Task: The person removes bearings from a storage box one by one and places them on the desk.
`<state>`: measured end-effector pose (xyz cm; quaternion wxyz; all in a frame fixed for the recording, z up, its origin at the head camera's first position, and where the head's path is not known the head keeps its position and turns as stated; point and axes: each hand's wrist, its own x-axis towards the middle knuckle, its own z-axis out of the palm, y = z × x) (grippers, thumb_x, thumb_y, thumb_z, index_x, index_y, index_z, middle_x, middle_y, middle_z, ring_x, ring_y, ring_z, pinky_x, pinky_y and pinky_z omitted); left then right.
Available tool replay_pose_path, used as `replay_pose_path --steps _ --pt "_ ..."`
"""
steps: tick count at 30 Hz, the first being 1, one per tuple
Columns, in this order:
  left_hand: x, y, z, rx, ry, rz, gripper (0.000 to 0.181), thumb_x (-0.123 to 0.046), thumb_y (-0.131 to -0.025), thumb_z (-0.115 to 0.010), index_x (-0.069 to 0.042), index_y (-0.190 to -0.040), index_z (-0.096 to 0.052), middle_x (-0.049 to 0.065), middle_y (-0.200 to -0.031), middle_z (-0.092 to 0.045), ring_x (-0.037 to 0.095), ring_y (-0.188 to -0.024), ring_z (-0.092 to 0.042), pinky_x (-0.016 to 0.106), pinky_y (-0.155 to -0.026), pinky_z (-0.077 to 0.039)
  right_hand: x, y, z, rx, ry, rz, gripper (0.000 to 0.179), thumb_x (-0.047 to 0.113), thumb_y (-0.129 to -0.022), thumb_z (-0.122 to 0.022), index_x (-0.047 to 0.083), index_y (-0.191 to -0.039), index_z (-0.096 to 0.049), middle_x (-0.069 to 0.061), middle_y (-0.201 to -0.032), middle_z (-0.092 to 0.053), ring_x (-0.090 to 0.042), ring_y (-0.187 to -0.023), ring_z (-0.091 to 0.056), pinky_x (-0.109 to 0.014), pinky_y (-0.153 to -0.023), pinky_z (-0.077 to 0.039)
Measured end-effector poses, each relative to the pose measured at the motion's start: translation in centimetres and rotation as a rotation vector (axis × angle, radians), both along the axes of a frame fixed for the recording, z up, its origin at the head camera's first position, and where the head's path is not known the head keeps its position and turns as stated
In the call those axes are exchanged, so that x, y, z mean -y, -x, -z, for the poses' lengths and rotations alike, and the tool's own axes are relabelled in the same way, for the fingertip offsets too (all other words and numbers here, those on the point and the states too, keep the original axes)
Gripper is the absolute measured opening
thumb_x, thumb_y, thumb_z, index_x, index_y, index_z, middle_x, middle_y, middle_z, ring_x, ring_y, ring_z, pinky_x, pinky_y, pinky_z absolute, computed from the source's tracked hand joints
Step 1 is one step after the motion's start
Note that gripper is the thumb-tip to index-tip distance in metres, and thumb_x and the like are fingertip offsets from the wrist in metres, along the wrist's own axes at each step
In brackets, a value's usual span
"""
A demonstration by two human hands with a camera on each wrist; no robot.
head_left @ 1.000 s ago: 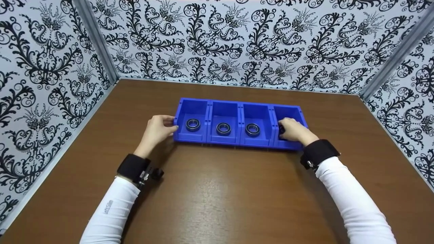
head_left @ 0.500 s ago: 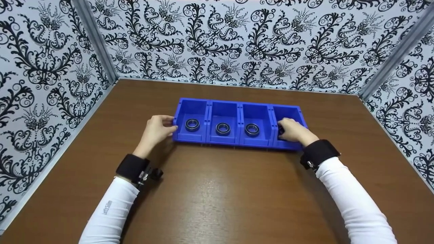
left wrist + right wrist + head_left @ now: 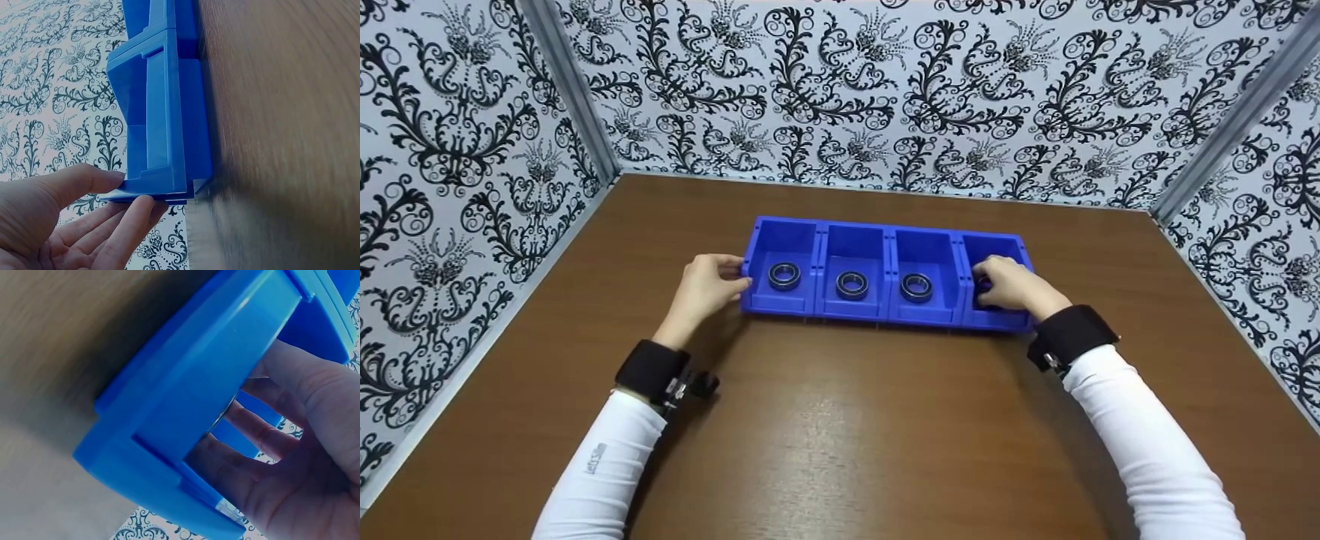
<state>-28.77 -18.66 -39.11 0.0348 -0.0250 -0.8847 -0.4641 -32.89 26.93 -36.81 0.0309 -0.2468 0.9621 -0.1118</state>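
Observation:
A row of joined blue bins (image 3: 847, 310) stands on the table. One black-rimmed bearing lies flat in each of the three left compartments: the left bearing (image 3: 784, 276), the middle bearing (image 3: 852, 285) and the third bearing (image 3: 916, 287). At the row's left end my left hand (image 3: 708, 289) pinches the side wall, thumb (image 3: 109, 179) at the rim and fingers outside. My right hand (image 3: 1011, 283) reaches into the rightmost compartment, its fingers around another bearing (image 3: 983, 286). In the right wrist view the bin's front wall hides most of that bearing.
The brown wooden table (image 3: 825, 420) spreads in front of and around the bins. Patterned wall panels (image 3: 847, 97) enclose it at the back and both sides, with grey posts (image 3: 574, 90) at the corners.
My right hand has shifted very slightly within the rightmost compartment, and a bit more of the bearing shows by its fingers. The left hand keeps its hold on the bin wall.

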Motion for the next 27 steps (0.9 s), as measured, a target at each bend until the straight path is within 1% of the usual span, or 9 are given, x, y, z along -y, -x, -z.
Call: replay_pose_path --steps 3,7,12,15,19,24,27 --pt "0.0 0.0 0.0 0.001 -0.001 0.001 0.044 -0.005 -0.092 -0.069 0.010 -0.133 -0.062 0.030 -0.128 -0.069 0.039 -0.114 -0.072 0.021 -0.075 -0.064 0.0 0.0 -0.2 0.004 -0.002 0.003 0.036 0.004 -0.073 -0.069 -0.009 -0.107 -0.071 -0.025 -0.098 -0.068 -0.040 -0.095 -0.060 -0.059 -0.090 -0.050" --pt "0.0 0.0 0.0 0.001 0.000 0.001 0.043 -0.005 -0.092 -0.069 0.010 -0.132 -0.063 0.030 -0.127 -0.069 0.039 -0.113 -0.072 0.021 -0.074 -0.064 0.0 -0.1 -0.5 0.011 -0.002 0.003 0.032 0.003 -0.073 -0.067 -0.006 -0.104 -0.071 -0.024 -0.098 -0.068 -0.039 -0.097 -0.059 -0.058 -0.090 -0.050" --pt "-0.1 0.0 0.0 0.007 0.002 -0.004 0.043 -0.005 -0.092 -0.069 0.009 -0.132 -0.063 0.030 -0.126 -0.070 0.039 -0.112 -0.072 0.020 -0.074 -0.064 -0.1 0.0 -0.7 0.014 0.005 0.001 0.028 0.002 -0.073 -0.067 -0.004 -0.100 -0.071 -0.023 -0.097 -0.068 -0.036 -0.095 -0.058 -0.056 -0.089 -0.050" --pt "0.0 0.0 0.0 0.015 -0.001 -0.001 0.043 -0.006 -0.092 -0.069 0.009 -0.133 -0.063 0.029 -0.127 -0.070 0.038 -0.113 -0.072 0.019 -0.073 -0.063 -0.1 0.0 -1.0 0.011 0.006 -0.012 0.026 0.003 -0.073 -0.067 -0.003 -0.098 -0.072 -0.021 -0.094 -0.067 -0.033 -0.092 -0.057 -0.054 -0.086 -0.050" --pt "0.0 -0.1 0.0 0.027 -0.013 0.003 0.044 -0.006 -0.093 -0.069 0.008 -0.134 -0.062 0.029 -0.127 -0.070 0.037 -0.114 -0.072 0.020 -0.075 -0.064 -0.1 -0.1 -1.4 -0.006 0.011 -0.035 0.029 0.003 -0.073 -0.067 -0.004 -0.100 -0.073 -0.020 -0.093 -0.069 -0.034 -0.091 -0.059 -0.054 -0.084 -0.051" --pt "0.0 -0.1 -0.1 0.034 -0.013 0.000 0.045 -0.006 -0.094 -0.069 0.008 -0.135 -0.061 0.029 -0.128 -0.069 0.038 -0.116 -0.071 0.027 -0.081 -0.065 -0.1 -0.1 -1.9 -0.003 0.011 -0.032 0.037 0.003 -0.075 -0.067 -0.008 -0.110 -0.072 -0.023 -0.103 -0.073 -0.040 -0.101 -0.063 -0.058 -0.094 -0.052" --pt "0.0 -0.2 -0.2 0.033 -0.012 -0.001 0.045 -0.006 -0.094 -0.069 0.008 -0.135 -0.061 0.029 -0.128 -0.069 0.038 -0.115 -0.071 0.031 -0.084 -0.065 0.0 -0.1 -2.2 0.002 0.007 -0.020 0.039 0.002 -0.076 -0.066 -0.008 -0.113 -0.072 -0.024 -0.107 -0.073 -0.042 -0.106 -0.062 -0.060 -0.098 -0.052"
